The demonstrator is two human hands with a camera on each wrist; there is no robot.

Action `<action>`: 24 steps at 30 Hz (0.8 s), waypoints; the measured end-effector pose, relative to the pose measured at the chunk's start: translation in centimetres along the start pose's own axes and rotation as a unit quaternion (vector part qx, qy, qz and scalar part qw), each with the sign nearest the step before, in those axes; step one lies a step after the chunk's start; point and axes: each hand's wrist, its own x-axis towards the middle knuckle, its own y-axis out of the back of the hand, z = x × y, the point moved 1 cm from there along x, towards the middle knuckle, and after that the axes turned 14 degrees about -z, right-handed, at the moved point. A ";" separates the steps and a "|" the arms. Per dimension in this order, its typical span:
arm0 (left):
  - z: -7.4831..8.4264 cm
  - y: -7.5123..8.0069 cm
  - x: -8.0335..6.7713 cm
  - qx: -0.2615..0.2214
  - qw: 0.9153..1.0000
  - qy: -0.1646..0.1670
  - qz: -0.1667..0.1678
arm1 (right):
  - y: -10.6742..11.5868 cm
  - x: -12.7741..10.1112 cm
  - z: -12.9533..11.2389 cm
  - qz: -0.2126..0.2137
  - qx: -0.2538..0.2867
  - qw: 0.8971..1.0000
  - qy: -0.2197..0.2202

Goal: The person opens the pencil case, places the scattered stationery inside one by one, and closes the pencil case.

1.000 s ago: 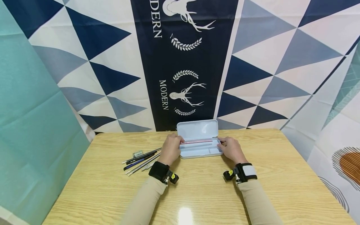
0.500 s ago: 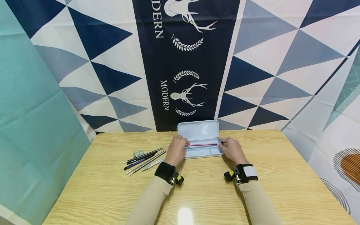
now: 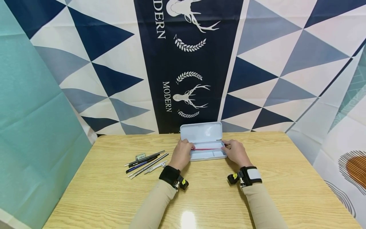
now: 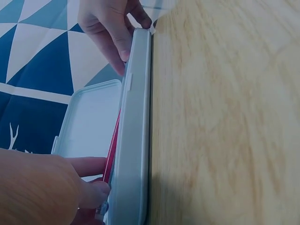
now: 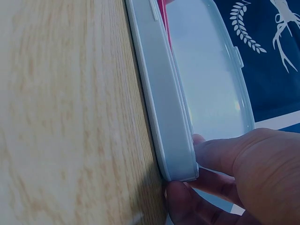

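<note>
Both hands pinched a slim red pencil (image 3: 206,149) inside an open pale-blue plastic pencil case (image 3: 210,155) on the wooden table (image 3: 257,203), left hand (image 3: 182,154) and right hand (image 3: 235,152) at opposite ends. The backdrop behind read "MODERN" (image 3: 167,96).

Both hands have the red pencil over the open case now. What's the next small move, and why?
Probably lower the red pencil the rest of the way into the long back compartment of the case and release it. The left hand and right hand each pinch an end; it lies level along the tray under the upright lid, and more pens wait on the table.
</note>
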 end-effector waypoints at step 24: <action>2.0 2.8 -1.1 -0.001 0.995 -0.008 -0.095 | 0.1 -0.2 0.1 -0.002 0.008 1.000 0.015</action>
